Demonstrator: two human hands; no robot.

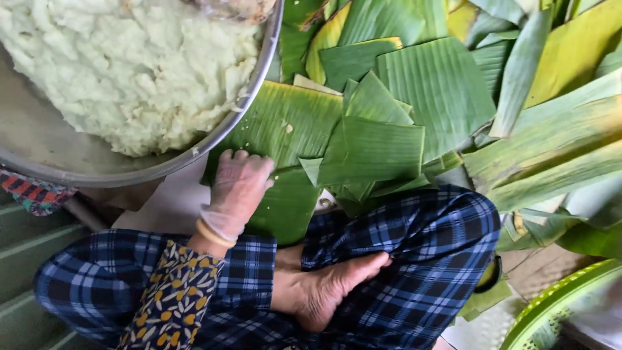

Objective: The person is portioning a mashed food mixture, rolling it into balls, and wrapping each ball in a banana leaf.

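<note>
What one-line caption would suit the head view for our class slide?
A gloved left hand rests on a banana leaf beside a metal bowl of pale mash.

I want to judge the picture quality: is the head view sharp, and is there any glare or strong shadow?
Head view: soft, even daylight, no hard shadows; the gloved left hand on the large green banana leaf is slightly blurred; mild glare on the round metal bowl's rim; the pale mash looks a little overexposed.
</note>
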